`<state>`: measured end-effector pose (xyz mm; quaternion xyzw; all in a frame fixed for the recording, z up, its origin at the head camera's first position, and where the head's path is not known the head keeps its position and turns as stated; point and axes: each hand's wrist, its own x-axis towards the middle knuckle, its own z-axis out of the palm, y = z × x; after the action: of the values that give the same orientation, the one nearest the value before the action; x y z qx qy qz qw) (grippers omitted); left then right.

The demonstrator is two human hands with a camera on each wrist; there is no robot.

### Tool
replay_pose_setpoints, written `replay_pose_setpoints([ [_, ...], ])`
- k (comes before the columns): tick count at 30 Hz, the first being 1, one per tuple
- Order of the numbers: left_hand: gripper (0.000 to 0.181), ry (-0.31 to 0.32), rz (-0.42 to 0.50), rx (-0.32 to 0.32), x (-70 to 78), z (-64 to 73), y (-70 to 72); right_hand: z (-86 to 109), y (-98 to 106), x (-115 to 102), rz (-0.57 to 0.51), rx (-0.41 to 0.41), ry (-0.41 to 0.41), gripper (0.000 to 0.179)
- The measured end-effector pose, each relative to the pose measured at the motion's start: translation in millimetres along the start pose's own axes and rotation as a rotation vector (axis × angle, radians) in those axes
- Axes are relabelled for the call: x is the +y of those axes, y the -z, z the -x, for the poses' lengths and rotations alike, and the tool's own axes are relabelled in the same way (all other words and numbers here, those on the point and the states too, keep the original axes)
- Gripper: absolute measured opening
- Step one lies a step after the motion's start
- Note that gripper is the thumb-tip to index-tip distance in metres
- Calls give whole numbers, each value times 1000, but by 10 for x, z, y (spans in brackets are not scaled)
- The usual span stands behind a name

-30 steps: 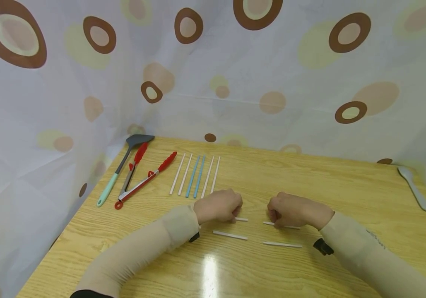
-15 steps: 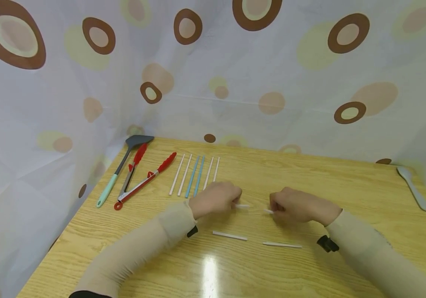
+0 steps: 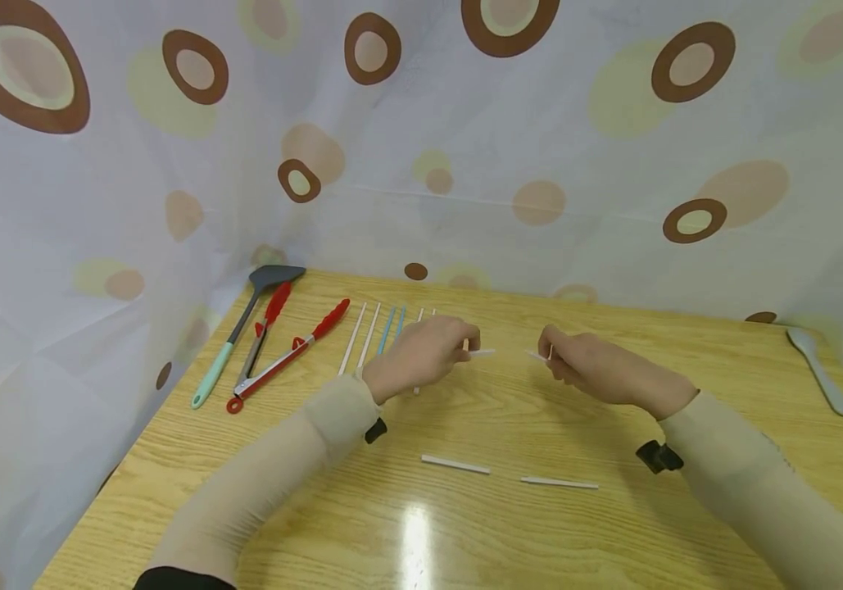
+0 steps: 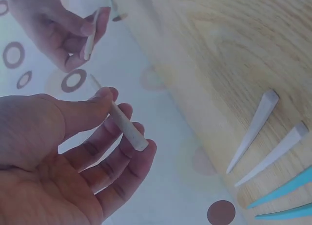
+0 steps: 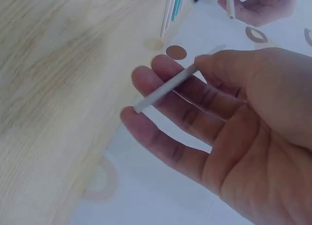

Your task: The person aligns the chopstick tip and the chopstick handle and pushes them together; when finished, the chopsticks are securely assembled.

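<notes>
My left hand (image 3: 421,352) is raised above the table near the row of chopsticks. It pinches a short white chopstick piece (image 4: 127,128) between thumb and fingers, and the piece's squared end shows in the left wrist view. Across a small gap, my right hand (image 3: 601,370) pinches another short white chopstick piece (image 5: 163,91), which lies across its fingertips in the right wrist view. In the head view the tips of both held pieces point toward each other. Two more short white pieces, a left one (image 3: 455,465) and a right one (image 3: 559,483), lie on the table nearer the body.
White chopsticks (image 3: 352,338) and blue chopsticks (image 3: 386,332) lie side by side at the back left, partly behind my left hand. Left of them are red-tipped tongs (image 3: 274,367) and a spatula (image 3: 233,336). A grey spoon (image 3: 819,373) lies far right. Patterned sheeting (image 3: 576,147) borders the table.
Both hands have lifted their short chopstick pieces off the table and moved away from the body, toward the back. The two nearer pieces have not moved.
</notes>
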<state>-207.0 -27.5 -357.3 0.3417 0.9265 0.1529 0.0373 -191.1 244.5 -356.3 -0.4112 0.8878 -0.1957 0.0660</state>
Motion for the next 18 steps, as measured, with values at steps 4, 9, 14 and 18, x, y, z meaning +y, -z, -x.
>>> replay_pose_setpoints([
  [4,13,-12,19,29,-6,-31,26,-30,30,1,64,76,49,20],
  [9,11,-20,41,52,17,-75,25,-78,58,-20,125,111,16,23],
  [14,8,-35,52,68,53,-99,26,-116,65,-61,187,155,1,18],
  [18,8,-43,17,91,82,-105,45,-136,80,-119,229,192,8,14],
])
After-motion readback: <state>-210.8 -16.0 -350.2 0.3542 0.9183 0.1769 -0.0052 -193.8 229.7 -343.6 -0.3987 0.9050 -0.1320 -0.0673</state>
